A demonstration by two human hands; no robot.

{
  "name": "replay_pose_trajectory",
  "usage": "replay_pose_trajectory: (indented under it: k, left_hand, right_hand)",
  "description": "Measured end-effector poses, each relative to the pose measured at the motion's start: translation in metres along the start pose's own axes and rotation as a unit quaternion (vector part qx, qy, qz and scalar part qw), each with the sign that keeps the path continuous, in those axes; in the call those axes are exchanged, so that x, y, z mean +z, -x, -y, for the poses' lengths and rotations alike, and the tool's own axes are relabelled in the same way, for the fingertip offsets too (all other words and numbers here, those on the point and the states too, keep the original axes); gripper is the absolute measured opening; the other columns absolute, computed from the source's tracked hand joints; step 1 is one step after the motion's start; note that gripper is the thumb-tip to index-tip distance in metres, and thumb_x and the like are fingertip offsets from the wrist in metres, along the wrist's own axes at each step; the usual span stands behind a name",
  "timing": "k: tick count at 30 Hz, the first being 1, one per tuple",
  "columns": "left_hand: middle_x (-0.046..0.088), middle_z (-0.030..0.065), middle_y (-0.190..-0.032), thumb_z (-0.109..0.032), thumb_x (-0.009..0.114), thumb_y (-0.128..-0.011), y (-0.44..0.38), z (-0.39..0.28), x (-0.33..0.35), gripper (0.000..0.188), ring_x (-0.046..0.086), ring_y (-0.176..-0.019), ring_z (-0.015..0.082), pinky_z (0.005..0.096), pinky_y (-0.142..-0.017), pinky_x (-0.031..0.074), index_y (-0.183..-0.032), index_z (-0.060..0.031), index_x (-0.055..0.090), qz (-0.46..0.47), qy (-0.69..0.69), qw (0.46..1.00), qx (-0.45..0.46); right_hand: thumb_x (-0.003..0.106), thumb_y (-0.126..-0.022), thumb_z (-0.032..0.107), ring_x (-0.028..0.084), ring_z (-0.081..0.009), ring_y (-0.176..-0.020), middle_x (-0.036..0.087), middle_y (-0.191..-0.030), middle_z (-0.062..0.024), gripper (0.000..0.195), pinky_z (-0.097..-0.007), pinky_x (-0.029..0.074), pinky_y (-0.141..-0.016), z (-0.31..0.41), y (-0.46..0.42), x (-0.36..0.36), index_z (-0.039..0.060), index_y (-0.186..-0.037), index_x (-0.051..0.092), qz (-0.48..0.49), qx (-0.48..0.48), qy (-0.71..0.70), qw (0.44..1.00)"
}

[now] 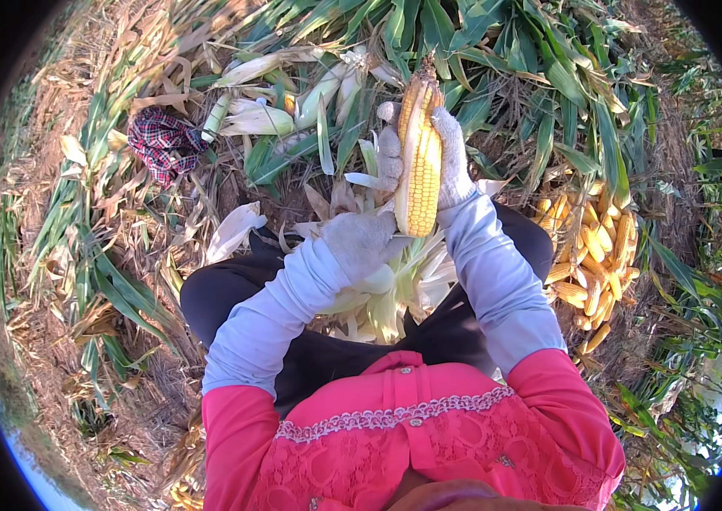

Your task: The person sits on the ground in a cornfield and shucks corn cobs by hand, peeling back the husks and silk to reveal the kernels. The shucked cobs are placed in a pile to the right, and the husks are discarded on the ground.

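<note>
Both my hands wear pale knit gloves. Between them an ear of yellow corn [423,172] points away from me, with a strip of pale husk along its left side. My left hand [362,236] holds the near, lower-left end, where a thin flat edge shows beneath the ear; what that edge belongs to is unclear. On the ear's right side lies my right hand [453,160], with its thumb along the kernels. Glove fingers also show at the ear's left side; whose hand they belong to is hard to tell. Stripped husks [380,306] lie between my crossed legs.
A heap of husked corn ears [594,249] lies on the ground at right. Ears still in husk [258,121] lie ahead at left, beside a crumpled red plaid cloth [166,145]. Cut green corn stalks and leaves [527,57] spread across the far side.
</note>
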State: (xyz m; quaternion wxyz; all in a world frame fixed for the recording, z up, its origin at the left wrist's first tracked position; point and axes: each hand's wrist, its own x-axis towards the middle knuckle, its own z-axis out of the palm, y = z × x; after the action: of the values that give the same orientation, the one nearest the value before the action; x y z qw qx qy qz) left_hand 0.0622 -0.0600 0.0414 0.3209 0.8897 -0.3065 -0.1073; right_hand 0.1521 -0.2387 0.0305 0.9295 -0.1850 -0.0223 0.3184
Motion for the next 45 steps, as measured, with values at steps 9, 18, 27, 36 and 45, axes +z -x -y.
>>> replay_pose_trajectory:
  k: [9, 18, 27, 36, 45]
  left_hand:
    - [0.065, 0.015, -0.082, -0.032, 0.061, -0.096, 0.004, 0.049, 0.036, 0.025, 0.063, -0.063, 0.036, 0.0459, -0.057, 0.051, -0.098, -0.0075, 0.066, -0.135, 0.018, 0.986, 0.102]
    - [0.061, 0.0083, -0.068, -0.026, 0.07, -0.09, 0.016, -0.005, -0.006, 0.021, 0.064, -0.062, 0.0287, 0.0417, -0.056, 0.05, -0.078, -0.0102, 0.065, -0.031, 0.044, 0.961, 0.272]
    - [0.065, 0.013, -0.085, -0.017, 0.071, -0.089, 0.012, 0.033, -0.046, 0.02, 0.067, -0.079, 0.0284, 0.0356, -0.073, 0.054, -0.103, -0.0024, 0.069, -0.215, 0.195, 0.953, -0.084]
    - [0.072, 0.0123, -0.1, -0.019, 0.072, -0.086, -0.001, 0.045, -0.056, 0.029, 0.069, -0.09, 0.0258, 0.0365, -0.079, 0.054, -0.111, -0.0039, 0.072, -0.279, 0.227, 0.917, -0.173]
    - [0.066, 0.0156, -0.091, -0.022, 0.069, -0.086, 0.005, 0.058, -0.041, 0.027, 0.067, -0.084, 0.0355, 0.0431, -0.077, 0.054, -0.105, -0.0034, 0.065, -0.272, 0.092, 0.949, -0.135]
  right_hand:
    - [0.066, -0.091, 0.051, 0.06, -0.0307, -0.078, 0.06, -0.095, -0.013, 0.047, -0.0488, 0.053, -0.073, -0.004, -0.018, -0.031, 0.0113, -0.113, 0.053, -0.302, -0.146, -0.042, 0.941]
    - [0.066, -0.09, 0.048, 0.061, -0.0316, -0.075, 0.061, -0.087, -0.0141, 0.046, -0.0485, 0.054, -0.07, -0.022, -0.011, -0.003, 0.0086, -0.112, 0.053, -0.17, -0.047, 0.044, 0.983]
    - [0.066, -0.091, 0.039, 0.068, -0.0317, -0.088, 0.067, -0.101, -0.0176, 0.051, -0.0455, 0.059, -0.078, -0.02, -0.007, -0.01, 0.0031, -0.125, 0.054, -0.09, -0.032, 0.121, 0.988]
    - [0.073, -0.087, 0.026, 0.058, -0.017, -0.112, 0.06, -0.123, -0.0093, 0.064, -0.0323, 0.048, -0.098, -0.06, -0.006, -0.004, 0.0012, -0.139, 0.046, -0.097, -0.019, 0.338, 0.936]
    - [0.078, -0.083, 0.023, 0.058, -0.0177, -0.116, 0.059, -0.128, -0.0101, 0.074, -0.0335, 0.047, -0.101, -0.057, -0.008, -0.012, -0.0011, -0.143, 0.042, -0.08, -0.015, 0.572, 0.817]
